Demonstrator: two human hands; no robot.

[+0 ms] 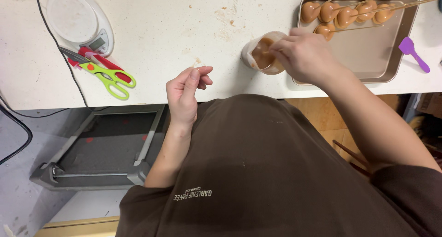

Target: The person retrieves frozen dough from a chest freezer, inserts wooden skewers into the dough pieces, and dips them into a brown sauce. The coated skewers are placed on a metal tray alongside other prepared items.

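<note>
Dipping: right hand [305,54] closed over soft, tilted, likely slippery cup [263,53] of brown coating; grip its sides | left hand [185,92] loosely curled, pinching thin light stick [197,64] | tray [391,57] right.

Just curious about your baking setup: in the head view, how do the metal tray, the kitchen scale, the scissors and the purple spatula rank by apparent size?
1. metal tray
2. kitchen scale, partly cut off by the frame
3. scissors
4. purple spatula
</note>
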